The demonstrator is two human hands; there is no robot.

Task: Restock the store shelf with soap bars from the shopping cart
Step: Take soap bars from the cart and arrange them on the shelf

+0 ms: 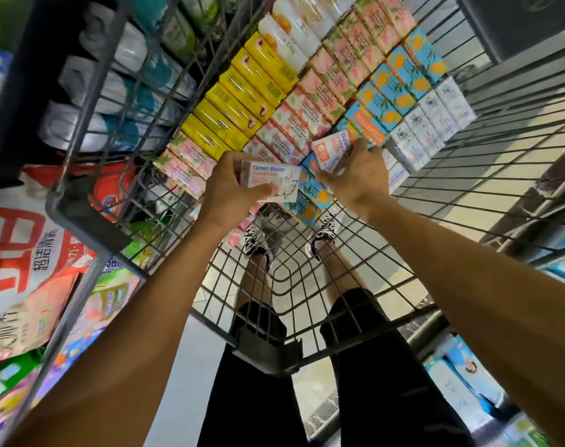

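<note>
Both forearms reach down into the wire cart (pixel 307 253). The left hand (pixel 232 185) grips a white Goat Soap box (pixel 271 180), fingers curled round it, just above the cart's near end. Beside it the right hand (pixel 358 175) pinches a second box (pixel 331 150) with an orange label, tilted up from the rows. The cart floor carries rows of soap bars: yellow boxes (pixel 239 98) by the left wall, pink floral boxes (pixel 323 88) in the middle, blue boxes (pixel 400 75) and white boxes (pixel 436 117) toward the right wall.
</note>
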